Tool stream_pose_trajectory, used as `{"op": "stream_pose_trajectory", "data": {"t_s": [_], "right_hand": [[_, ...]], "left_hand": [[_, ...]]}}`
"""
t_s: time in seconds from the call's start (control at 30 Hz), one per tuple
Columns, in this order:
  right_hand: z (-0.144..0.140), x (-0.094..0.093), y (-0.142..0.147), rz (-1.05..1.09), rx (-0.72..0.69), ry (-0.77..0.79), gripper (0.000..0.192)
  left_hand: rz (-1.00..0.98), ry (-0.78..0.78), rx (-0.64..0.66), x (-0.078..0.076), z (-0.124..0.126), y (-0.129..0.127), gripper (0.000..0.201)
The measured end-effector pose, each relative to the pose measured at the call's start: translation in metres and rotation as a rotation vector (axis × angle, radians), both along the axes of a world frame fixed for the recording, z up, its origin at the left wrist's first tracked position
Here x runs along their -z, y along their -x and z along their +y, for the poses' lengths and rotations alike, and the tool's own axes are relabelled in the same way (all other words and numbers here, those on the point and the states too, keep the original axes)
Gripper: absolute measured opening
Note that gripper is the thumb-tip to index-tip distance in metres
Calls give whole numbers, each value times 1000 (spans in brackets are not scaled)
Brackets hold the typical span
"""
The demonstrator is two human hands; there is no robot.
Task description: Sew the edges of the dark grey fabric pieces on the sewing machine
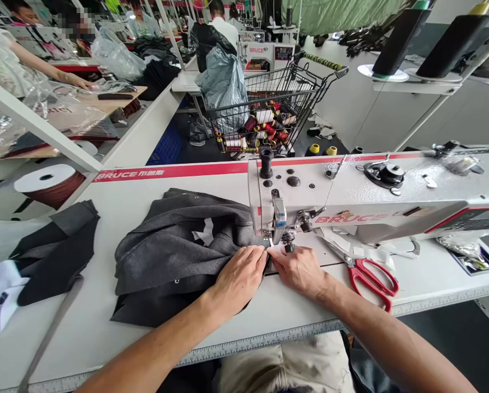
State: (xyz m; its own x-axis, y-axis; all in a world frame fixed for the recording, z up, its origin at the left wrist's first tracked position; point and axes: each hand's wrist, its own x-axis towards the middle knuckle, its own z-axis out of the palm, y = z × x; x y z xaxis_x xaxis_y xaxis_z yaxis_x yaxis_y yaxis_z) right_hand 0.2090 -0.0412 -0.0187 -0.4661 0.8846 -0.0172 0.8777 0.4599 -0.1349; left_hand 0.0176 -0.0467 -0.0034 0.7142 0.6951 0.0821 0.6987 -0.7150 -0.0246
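Observation:
A dark grey garment lies bunched on the white sewing table, its edge under the presser foot of the white sewing machine. My left hand rests flat on the fabric, fingertips at the needle. My right hand presses down just right of it, fingers pinching a small white label against the cloth by the foot. A white tag shows on the garment.
Red-handled scissors lie right of my right hand. A pile of dark pieces sits at the left. Behind the table stands a wire cart full of thread cones, and other people work at the far benches.

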Motion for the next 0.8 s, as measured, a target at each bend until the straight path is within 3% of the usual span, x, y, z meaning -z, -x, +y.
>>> {"op": "stream_pose_trajectory", "data": {"t_s": [0.6, 0.8], "right_hand": [[7, 1, 5, -98, 84, 54, 37], [6, 4, 3, -42, 84, 60, 37]], "left_hand": [[64, -117, 9, -7, 19, -3, 31], [59, -112, 0, -6, 21, -4, 28]]}}
